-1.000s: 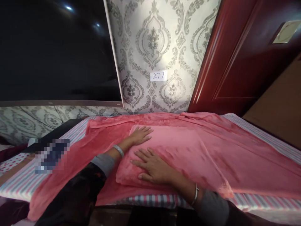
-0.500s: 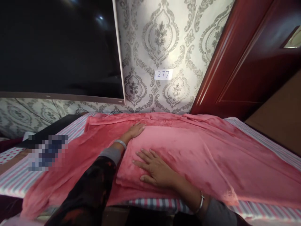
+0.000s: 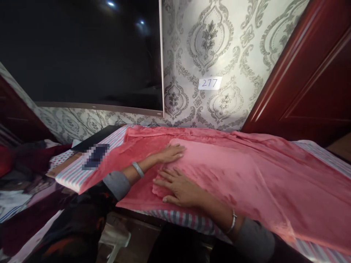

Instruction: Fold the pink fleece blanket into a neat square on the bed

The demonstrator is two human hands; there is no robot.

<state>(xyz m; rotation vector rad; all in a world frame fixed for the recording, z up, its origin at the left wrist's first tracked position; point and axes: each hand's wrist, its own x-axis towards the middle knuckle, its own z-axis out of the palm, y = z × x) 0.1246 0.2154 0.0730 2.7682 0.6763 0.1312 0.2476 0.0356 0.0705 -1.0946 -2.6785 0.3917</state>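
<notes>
A pink plush blanket (image 3: pixel 225 175) lies spread over a striped cloth, with part of it folded into a lighter, thicker layer. My left hand (image 3: pixel 171 153) rests flat at the far left edge of that folded layer, fingers stretched to the right. Nearer to me, my right hand (image 3: pixel 183 190) presses flat on the same layer close to its left end, with its fingers spread. Neither hand grips the fabric. A bracelet circles each wrist. The blanket's single layer reaches out to the left from under the fold.
The striped cloth (image 3: pixel 74 175) shows at the table's edges. A blurred-out dark object (image 3: pixel 95 157) lies at the left, before a black flat item (image 3: pixel 95 138). A large screen (image 3: pixel 95 54) hangs behind, beside a paper marked 277 (image 3: pixel 210 83). Clothes (image 3: pixel 30 204) are piled at the left.
The view has turned left, bringing the clothes pile into sight. My left hand has come nearer to my right hand, along the fold's left edge. My right hand stays flat on the fold.
</notes>
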